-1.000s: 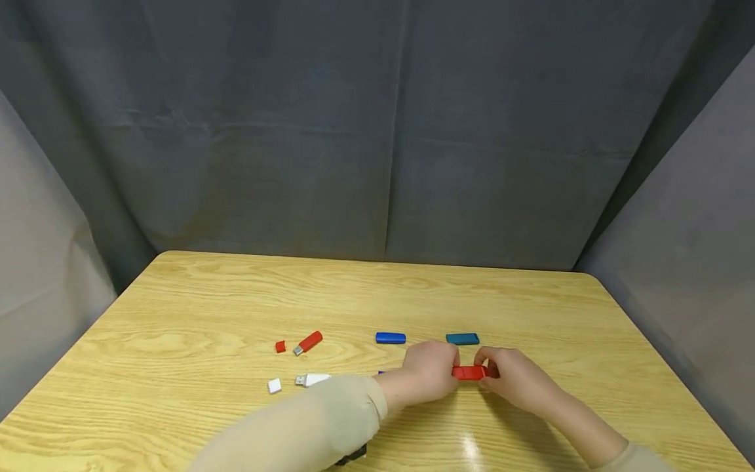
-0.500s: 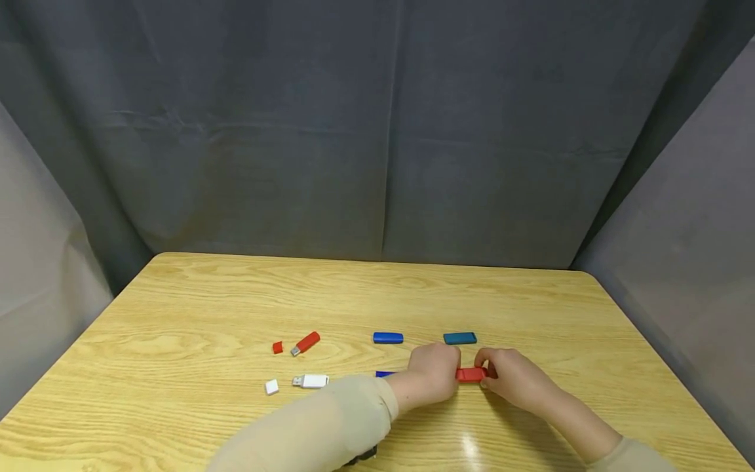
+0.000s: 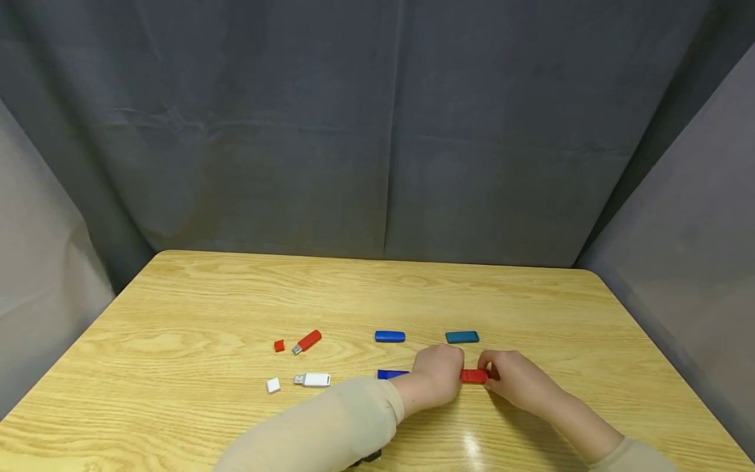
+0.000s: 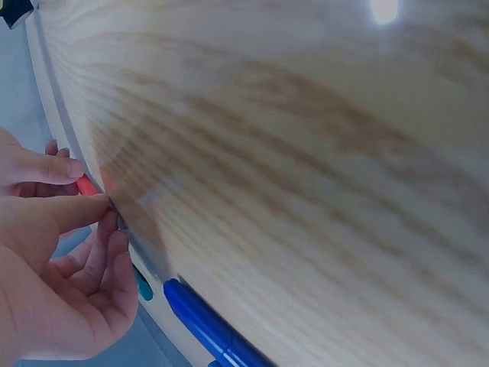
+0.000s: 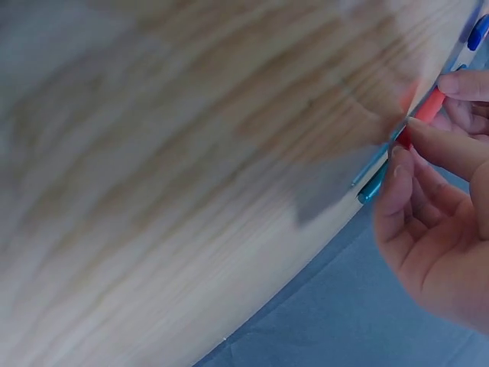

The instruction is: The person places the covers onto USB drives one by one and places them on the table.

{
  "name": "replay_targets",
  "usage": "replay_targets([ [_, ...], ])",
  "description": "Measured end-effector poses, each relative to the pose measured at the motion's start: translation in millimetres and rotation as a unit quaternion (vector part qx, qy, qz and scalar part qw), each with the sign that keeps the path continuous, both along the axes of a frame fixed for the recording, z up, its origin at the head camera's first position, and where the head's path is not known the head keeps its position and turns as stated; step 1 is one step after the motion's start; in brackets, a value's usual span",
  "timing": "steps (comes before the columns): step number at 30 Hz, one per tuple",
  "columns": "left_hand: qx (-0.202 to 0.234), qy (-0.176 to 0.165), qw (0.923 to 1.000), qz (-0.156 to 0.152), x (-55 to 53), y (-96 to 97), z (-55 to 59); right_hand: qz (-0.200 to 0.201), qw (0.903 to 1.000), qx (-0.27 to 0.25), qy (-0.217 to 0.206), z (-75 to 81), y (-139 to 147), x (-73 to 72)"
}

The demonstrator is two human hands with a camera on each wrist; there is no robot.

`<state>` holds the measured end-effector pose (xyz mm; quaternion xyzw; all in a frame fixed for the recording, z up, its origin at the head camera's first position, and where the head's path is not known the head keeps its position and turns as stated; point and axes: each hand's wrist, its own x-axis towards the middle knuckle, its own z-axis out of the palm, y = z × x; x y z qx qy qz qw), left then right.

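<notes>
Between my two hands, low over the table, is a red USB stick (image 3: 474,376). My left hand (image 3: 436,375) pinches its left end between thumb and fingers, and that end is hidden behind the hand in the head view. With thumb and forefinger my right hand (image 3: 519,379) pinches the right end, as the right wrist view also shows on the red stick (image 5: 429,107). Partly covered by my left wrist lies a blue USB stick (image 3: 390,374). Beyond the hands rest another blue stick (image 3: 390,336) and a teal one (image 3: 463,337).
To the left, a red USB stick (image 3: 307,342) with its plug bare lies beside a small red cap (image 3: 279,345). Nearer me are a white USB stick (image 3: 312,379), plug bare, and a white cap (image 3: 273,385). Grey curtains (image 3: 383,131) hang behind the wooden table (image 3: 177,406).
My left hand has shifted slightly right, closer to my right hand, and less of the red stick shows between them. More of the near blue and white sticks is uncovered.
</notes>
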<state>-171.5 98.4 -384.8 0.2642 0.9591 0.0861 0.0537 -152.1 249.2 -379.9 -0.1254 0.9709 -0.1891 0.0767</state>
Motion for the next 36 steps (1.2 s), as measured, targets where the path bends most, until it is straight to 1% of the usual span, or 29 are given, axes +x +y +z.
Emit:
replay_targets([
  [5,0.002,-0.006,1.0000,0.002,1.8,0.5,1.7,0.014,0.9999,0.002,0.006,-1.1,1.9,0.4],
  [9,0.001,-0.004,1.0000,-0.001,2.3,1.1,1.7,0.010,0.9999,0.003,0.003,-1.1,2.4,0.2],
  [14,0.000,-0.004,1.0000,0.005,2.3,2.2,0.5,0.005,1.0000,0.006,-0.002,-0.8,2.1,-0.4],
  [22,-0.009,-0.001,0.9999,0.005,2.0,3.3,0.0,0.005,0.9999,0.009,0.005,-1.6,3.7,-0.8],
  [26,-0.006,-0.002,1.0000,0.003,1.4,3.0,-0.6,-0.001,0.9999,0.011,0.000,-0.7,3.8,-1.4],
  [33,0.001,-0.009,1.0000,0.004,1.4,1.2,-0.6,0.008,0.9999,0.009,0.001,-1.8,4.7,-2.1],
  [36,0.005,-0.011,0.9999,0.005,1.8,0.3,-0.4,0.004,0.9999,0.012,-0.003,-2.4,5.4,-2.0],
])
